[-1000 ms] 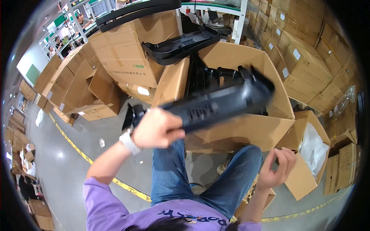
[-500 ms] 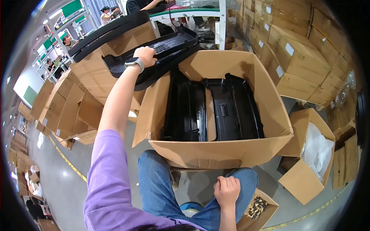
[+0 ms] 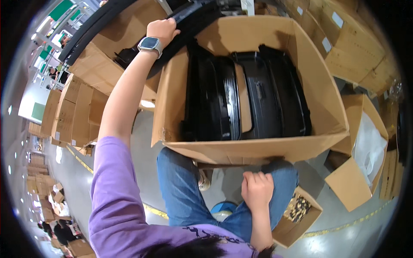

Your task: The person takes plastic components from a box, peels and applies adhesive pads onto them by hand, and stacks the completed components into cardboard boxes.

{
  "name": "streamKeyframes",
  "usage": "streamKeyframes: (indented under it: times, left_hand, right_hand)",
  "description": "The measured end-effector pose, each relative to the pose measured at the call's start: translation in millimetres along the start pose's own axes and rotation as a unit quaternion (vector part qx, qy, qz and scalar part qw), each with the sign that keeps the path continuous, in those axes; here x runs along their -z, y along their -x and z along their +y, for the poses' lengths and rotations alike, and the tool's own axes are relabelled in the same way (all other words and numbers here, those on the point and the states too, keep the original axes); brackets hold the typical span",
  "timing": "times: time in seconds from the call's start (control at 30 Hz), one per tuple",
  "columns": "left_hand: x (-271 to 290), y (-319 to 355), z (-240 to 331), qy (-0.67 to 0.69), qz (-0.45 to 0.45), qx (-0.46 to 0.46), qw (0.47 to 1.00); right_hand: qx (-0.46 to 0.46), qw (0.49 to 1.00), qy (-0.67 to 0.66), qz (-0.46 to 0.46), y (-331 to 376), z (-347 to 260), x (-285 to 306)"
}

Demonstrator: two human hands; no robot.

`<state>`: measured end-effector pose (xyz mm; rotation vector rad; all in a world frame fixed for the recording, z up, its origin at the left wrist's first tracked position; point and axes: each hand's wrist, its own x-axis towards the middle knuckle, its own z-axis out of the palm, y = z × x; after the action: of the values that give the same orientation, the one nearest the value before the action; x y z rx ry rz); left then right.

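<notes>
Large carton [image 3: 258, 151]: black panels [image 3: 269, 94] stand inside, side by side from its left edge rightward (exact count unclear).
Outside panel [image 3: 195, 21]: beyond the carton's far left corner, so some panels are in and this one is out.
Left hand [image 3: 161, 31]: at this panel's edge, fingers curled (cannot tell if gripping).
Right hand [image 3: 258, 189]: loosely curled, well apart from it, by the right knee [image 3: 285, 178].

Bright, cool light in here, small ceiling lamps [image 3: 9, 110] glinting down the left rim! White glare streaks the glossy black plastic panels [image 3: 231, 101], the grey floor [image 3: 316, 246] shines lower right, shadow pools beneath the open cardboard box [image 3: 254, 149]. Fisheye curves everything outward, corners go black, and the far left looks soft.
</notes>
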<state>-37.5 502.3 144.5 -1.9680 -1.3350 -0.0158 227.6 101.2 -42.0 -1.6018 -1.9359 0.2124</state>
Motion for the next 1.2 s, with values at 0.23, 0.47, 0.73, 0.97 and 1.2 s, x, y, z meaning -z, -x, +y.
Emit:
streamKeyframes:
  times: [0.23,0.47,0.73,0.97,1.2]
  left_hand:
    - [-36,72,150,0.150,-0.308,-0.020,0.939]
    - [-96,111,168,0.257,-0.367,0.170,0.878]
    - [-12,17,165,0.444,-0.310,0.072,0.838]
    - [141,-1,127,0.515,-0.209,-0.017,0.831]
    - [185,158,76,0.482,-0.123,-0.113,0.860]
  right_hand:
    - [-0.021,1.000,-0.006,-0.014,1,3,6]
    - [-0.025,1.000,-0.019,0.003,12,6,14]
    - [-0.022,1.000,-0.019,0.007,28,4,14]
    - [0.009,0.962,-0.203,0.184,51,21,46]
    - [-0.452,0.611,-0.335,0.557,174,146,81]
